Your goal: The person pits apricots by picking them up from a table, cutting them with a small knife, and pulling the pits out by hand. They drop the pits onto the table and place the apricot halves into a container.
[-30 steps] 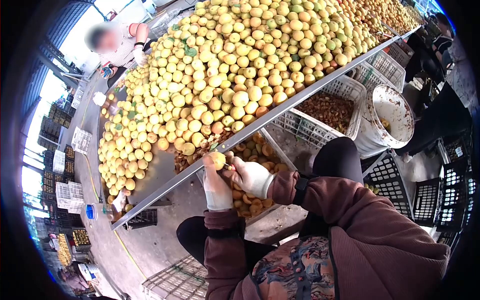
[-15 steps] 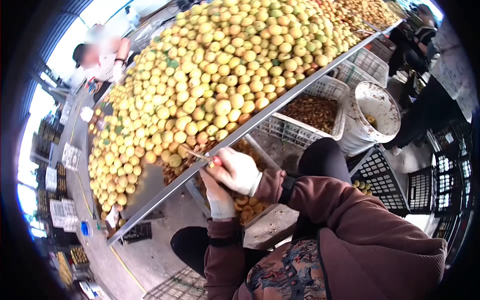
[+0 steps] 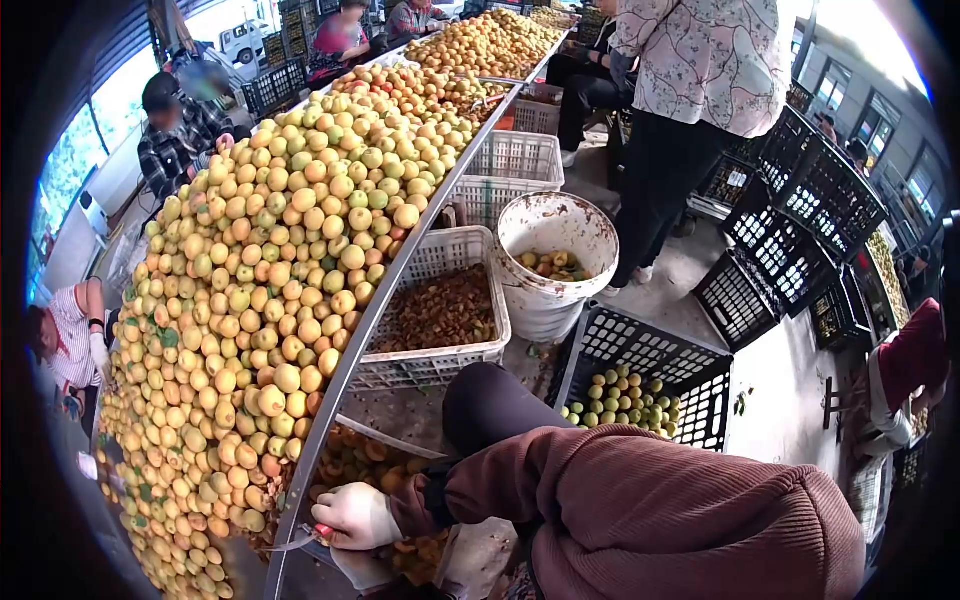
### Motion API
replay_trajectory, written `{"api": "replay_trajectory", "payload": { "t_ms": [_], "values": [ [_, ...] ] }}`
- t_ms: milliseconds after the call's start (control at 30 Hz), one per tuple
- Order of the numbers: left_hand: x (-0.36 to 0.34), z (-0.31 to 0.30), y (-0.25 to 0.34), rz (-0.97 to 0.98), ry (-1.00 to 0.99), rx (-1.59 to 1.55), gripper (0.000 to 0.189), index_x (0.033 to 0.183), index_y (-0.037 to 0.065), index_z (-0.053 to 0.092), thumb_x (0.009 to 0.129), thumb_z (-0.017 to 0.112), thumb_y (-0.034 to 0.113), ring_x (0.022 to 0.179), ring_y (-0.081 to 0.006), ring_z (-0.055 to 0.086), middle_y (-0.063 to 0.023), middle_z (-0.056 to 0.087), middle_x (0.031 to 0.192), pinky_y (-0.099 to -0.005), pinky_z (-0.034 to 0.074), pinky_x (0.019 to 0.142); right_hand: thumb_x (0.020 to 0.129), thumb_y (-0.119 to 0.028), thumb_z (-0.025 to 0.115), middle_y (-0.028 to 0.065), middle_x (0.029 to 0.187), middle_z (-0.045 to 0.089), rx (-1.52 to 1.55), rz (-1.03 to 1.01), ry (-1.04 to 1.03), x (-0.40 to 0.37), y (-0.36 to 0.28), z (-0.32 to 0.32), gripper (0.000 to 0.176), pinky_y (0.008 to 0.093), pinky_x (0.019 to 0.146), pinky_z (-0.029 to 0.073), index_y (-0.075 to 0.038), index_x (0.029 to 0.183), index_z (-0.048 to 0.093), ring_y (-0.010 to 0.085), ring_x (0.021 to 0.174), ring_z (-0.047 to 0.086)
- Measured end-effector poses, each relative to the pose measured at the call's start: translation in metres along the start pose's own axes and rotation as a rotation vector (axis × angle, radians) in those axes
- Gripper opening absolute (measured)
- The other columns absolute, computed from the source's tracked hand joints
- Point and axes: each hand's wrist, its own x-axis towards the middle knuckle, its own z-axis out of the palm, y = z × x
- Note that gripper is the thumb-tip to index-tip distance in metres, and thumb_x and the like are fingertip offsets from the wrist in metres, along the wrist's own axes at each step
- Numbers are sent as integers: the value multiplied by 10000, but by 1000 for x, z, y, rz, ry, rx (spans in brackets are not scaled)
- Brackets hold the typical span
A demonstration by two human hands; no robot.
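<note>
My right hand (image 3: 352,516), in a pale glove, is closed around the red handle of a small knife (image 3: 292,544). Its blade points left over the metal edge of the table. Just below it is my left hand (image 3: 362,568), also gloved; its fingers are hidden behind the right hand, so what they hold does not show. A big heap of yellow apricots (image 3: 265,300) covers the table beside both hands. Under the hands, halved apricots (image 3: 425,552) lie in a container below the table edge.
A metal rail (image 3: 375,300) borders the table. Right of it stand a white crate (image 3: 478,345) of brown scraps, a dirty white bucket (image 3: 545,320) with some fruit, and a black crate (image 3: 712,390) holding greenish fruit. A person in a floral top (image 3: 700,65) stands beyond; others sit around the heap.
The view has swung to the right, so my hands now appear lower and further left. The knife remains in my right hand; the left hand has become mostly hidden.
</note>
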Motion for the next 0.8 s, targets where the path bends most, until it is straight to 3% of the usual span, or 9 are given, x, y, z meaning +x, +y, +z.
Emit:
{"api": "replay_trajectory", "payload": {
  "t_ms": [67,200,467,600,667,700,733,767,800],
  "values": [
    [4,3,-1,-4,-14,16,394,1283,53,495,986,447,307,1092,-208,576,-85,557,1233,-325,464,951,799,-244,597,167,824,561,-11,-19,-17,1,3,-1,233,464,605,472,-49,865,489,401,710,585],
    [10,7,-4,-5,-37,38,393,1283,55,495,975,467,296,1101,-205,572,-81,557,1236,-325,460,958,885,-302,511,189,707,594,95,477,-28,12,19,24,229,473,621,467,-72,882,519,405,721,603],
    [9,3,-13,-89,-58,-18,395,1283,58,495,952,506,273,1120,-199,564,-73,558,1242,-326,452,971,797,-247,601,172,782,561,70,207,-6,5,-2,0,233,472,631,465,-56,876,493,400,742,588],
    [9,-24,-23,-262,-321,-469,398,1283,59,495,941,525,262,1129,-196,560,-69,559,1245,-326,448,978,737,-257,638,143,759,576,-92,64,-11,-3,6,4,244,453,636,495,-57,824,530,358,728,605],
    [-9,-30,-31,350,-341,842,409,1278,63,477,998,405,353,1147,-199,544,-85,550,1234,-362,442,993,725,-274,653,125,760,574,-165,-205,-50,-3,18,10,250,438,626,504,-70,816,541,338,724,608],
    [-8,-36,-32,391,-421,1032,397,1298,70,466,999,418,326,1194,-204,511,-81,527,1278,-374,428,1013,712,-275,664,114,760,569,-168,-209,-82,-3,13,4,243,431,615,505,-81,801,549,335,722,606],
    [-3,-41,-55,134,-93,318,354,1196,78,514,1001,395,349,963,-187,613,-80,605,1062,-337,527,795,710,-264,672,110,748,561,-116,-182,-59,-2,11,2,233,438,607,503,-85,784,544,336,710,604],
    [3,-59,-55,-133,-288,-95,289,1160,76,514,966,450,281,785,-165,585,-75,594,936,-303,489,650,715,-262,676,129,786,586,-61,-112,-66,1,10,-3,237,441,606,495,-80,779,539,356,727,607],
    [10,-58,-38,-365,-492,-528,238,1123,74,513,931,506,214,607,-143,558,-70,584,810,-268,450,504,802,-242,666,77,753,593,26,-20,22,1,20,2,208,380,570,480,-76,795,541,263,673,618]
  ]
}}
